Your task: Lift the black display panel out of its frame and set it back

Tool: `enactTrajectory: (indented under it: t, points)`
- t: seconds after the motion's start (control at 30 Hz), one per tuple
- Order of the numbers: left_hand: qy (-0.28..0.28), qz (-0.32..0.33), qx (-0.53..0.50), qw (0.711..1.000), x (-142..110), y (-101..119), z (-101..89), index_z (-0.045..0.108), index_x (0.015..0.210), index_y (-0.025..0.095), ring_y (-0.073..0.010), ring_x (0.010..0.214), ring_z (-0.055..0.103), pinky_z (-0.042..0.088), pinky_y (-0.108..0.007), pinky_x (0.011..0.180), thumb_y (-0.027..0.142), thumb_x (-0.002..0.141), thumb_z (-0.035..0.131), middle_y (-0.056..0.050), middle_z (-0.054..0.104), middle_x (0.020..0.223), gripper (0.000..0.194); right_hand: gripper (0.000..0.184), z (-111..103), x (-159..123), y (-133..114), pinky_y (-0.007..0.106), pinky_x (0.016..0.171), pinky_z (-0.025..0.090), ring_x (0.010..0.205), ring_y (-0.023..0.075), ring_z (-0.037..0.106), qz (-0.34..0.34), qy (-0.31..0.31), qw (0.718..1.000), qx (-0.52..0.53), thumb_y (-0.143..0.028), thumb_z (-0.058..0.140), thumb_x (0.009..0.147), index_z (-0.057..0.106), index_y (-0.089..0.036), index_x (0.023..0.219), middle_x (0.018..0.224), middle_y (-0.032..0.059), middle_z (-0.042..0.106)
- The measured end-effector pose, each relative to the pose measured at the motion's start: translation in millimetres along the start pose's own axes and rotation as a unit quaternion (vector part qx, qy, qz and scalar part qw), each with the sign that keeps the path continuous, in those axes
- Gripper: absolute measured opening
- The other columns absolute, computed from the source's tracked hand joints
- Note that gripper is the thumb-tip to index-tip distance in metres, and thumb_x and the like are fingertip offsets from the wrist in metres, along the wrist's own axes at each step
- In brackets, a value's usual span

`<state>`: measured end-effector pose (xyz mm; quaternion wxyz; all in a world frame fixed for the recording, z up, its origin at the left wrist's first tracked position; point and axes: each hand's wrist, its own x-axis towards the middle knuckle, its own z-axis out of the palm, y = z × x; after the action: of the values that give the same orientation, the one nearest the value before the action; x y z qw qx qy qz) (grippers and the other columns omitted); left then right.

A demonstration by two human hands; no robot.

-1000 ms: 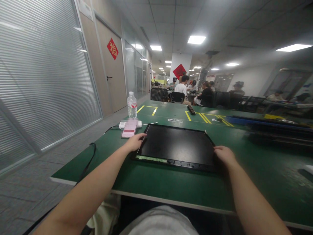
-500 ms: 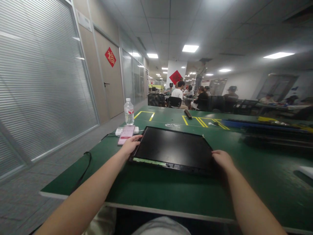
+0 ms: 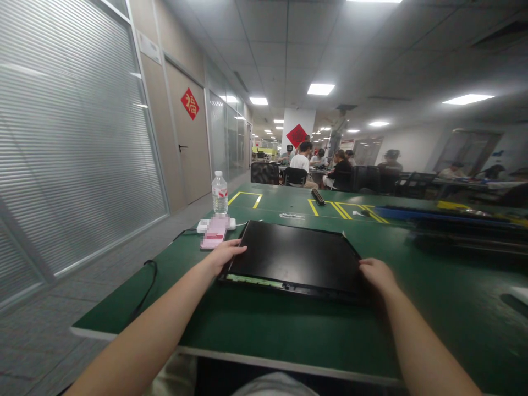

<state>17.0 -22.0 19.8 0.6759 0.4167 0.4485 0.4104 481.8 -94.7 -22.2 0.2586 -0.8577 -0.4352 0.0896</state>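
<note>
A flat black LCD screen panel [image 3: 297, 258] lies face up over the green table, its near edge carrying a green strip [image 3: 254, 280] on the left half. My left hand [image 3: 225, 256] grips the panel's left edge, with the thumb resting over the border and the other fingers mostly out of sight. On the opposite side my right hand [image 3: 377, 273] pinches the right edge, its fingertips hidden beneath or behind the frame. Whether the panel rests fully on the table or is slightly raised I cannot tell.
Beyond my left hand are a phone [image 3: 214, 234], a white power strip [image 3: 231, 224] and a water bottle [image 3: 220, 192]. A black cable [image 3: 152, 280] hangs over the left edge. Dark stacked panels [image 3: 462, 228] lie at right. Yellow tape [image 3: 342, 210] marks the table [image 3: 289, 335]. People sit behind.
The camera view has tilted upward, so the table appears lower. My left hand has shifted its hold slightly along the panel's left edge; my right hand keeps its grip.
</note>
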Motion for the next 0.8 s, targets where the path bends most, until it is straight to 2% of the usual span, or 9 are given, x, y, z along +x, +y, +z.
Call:
enactTrajectory:
  t: [0.13, 0.33, 0.5, 0.8]
  points:
    - [0.018, 0.033, 0.03, 0.999, 3.3, -4.3, -0.2, 0.07, 0.116, 0.015, -0.0224, 0.062, 0.074, 0.059, -0.031, 0.06, 0.011, 0.065, 0.084, -0.007, 0.079, 0.08, 0.053, 0.036, 1.2, 1.3, 1.8, 0.036, 0.091, 0.053, 0.109, 0.0294, 0.068, -0.011, -0.004, 1.0, -0.001, -0.023, 0.056, 0.081, 0.078, -0.018, 0.108, 0.118, 0.0116, 0.074]
    - [0.015, 0.079, 0.032, 0.996, 3.9, -4.9, -0.2, 0.074, 0.105, 0.016, -0.0228, 0.074, 0.075, 0.059, -0.031, 0.068, 0.012, 0.061, 0.086, -0.008, 0.08, 0.09, 0.046, 0.034, 3.6, 5.8, 6.7, 0.036, 0.087, 0.054, 0.105, 0.0298, 0.07, -0.008, 0.005, 1.0, 0.0, -0.024, 0.058, 0.078, 0.079, -0.019, 0.105, 0.115, 0.0114, 0.075]
    - [0.014, 0.087, 0.031, 0.996, 3.2, -3.8, 1.1, 0.075, 0.103, 0.017, -0.023, 0.079, 0.075, 0.059, -0.032, 0.073, 0.011, 0.059, 0.086, -0.008, 0.08, 0.097, 0.046, 0.031, 3.7, 9.3, 8.4, 0.036, 0.086, 0.055, 0.1, 0.0286, 0.071, -0.02, 0.005, 1.0, 0.001, -0.023, 0.06, 0.074, 0.08, -0.02, 0.097, 0.108, 0.011, 0.077]
    - [0.006, 0.09, 0.024, 0.996, 1.3, -4.6, 2.7, 0.074, 0.104, 0.016, -0.0233, 0.082, 0.075, 0.059, -0.032, 0.074, 0.012, 0.056, 0.089, -0.009, 0.079, 0.103, 0.051, 0.034, -0.1, 3.8, 2.1, 0.035, 0.088, 0.053, 0.105, 0.0295, 0.069, -0.01, -0.006, 1.0, -0.019, -0.024, 0.057, 0.079, 0.079, -0.018, 0.105, 0.114, 0.0114, 0.075]
